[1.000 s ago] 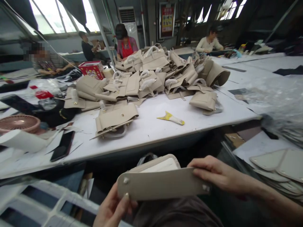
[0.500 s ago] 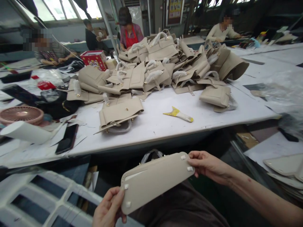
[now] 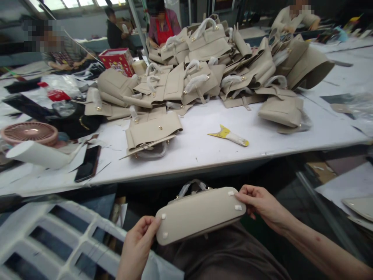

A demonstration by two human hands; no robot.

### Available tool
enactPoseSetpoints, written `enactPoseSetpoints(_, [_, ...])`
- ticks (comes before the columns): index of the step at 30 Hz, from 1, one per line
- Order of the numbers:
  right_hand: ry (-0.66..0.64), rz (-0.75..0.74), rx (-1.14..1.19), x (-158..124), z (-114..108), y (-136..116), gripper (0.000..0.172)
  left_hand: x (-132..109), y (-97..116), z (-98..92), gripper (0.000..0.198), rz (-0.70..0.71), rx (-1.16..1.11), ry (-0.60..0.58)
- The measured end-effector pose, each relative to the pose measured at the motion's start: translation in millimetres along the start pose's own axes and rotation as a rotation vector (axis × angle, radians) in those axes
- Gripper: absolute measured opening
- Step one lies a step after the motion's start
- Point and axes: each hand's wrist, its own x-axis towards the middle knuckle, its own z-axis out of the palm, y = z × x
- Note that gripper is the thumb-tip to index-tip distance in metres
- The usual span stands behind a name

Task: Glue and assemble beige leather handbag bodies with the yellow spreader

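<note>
A long beige panel [image 3: 201, 216] with rounded ends and small white tabs near its corners lies across my lap, laid against a beige handbag whose wrapped handle [image 3: 190, 187] sticks up behind it. At the panel's left end, my left hand [image 3: 142, 233] pinches the edge between thumb and fingers. My right hand [image 3: 255, 202] grips the opposite end in the same way, thumb near the white tabs. Most of the bag's body is hidden behind the panel.
A heap of beige handbags [image 3: 175, 87] covers the white table [image 3: 186, 155]. Nearer lie a yellow-and-white spreader [image 3: 229, 135], a phone [image 3: 88, 163] and a pink fan [image 3: 29, 133]. A white slotted rack [image 3: 84, 237] stands at lower left; more panels [image 3: 361, 208] are at right. Several people sit beyond.
The panel has tipped flatter and now lines up with the bag behind it; the gap along its upper left edge has closed. Both hands keep their grip. The camera view has shifted.
</note>
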Motion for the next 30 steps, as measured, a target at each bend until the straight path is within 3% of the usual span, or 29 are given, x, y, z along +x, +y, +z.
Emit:
enactPoseSetpoints(5, [-0.03, 0.033, 0.013, 2.9, -2.1, 2.5, 0.048, 7.9, -8.3, -7.1, 0.05, -0.063, -0.07, -0.056])
enactPoseSetpoints(13, [-0.032, 0.094, 0.049, 4.4, -2.7, 8.3, 0.045, 8.0, -0.9, -7.0, 0.049, -0.126, -0.175, -0.103])
enactPoseSetpoints(30, [-0.045, 0.087, 0.161, 4.9, 3.0, 0.9, 0.042, 16.6, -9.9, -7.5, 0.057, -0.196, -0.088, -0.021])
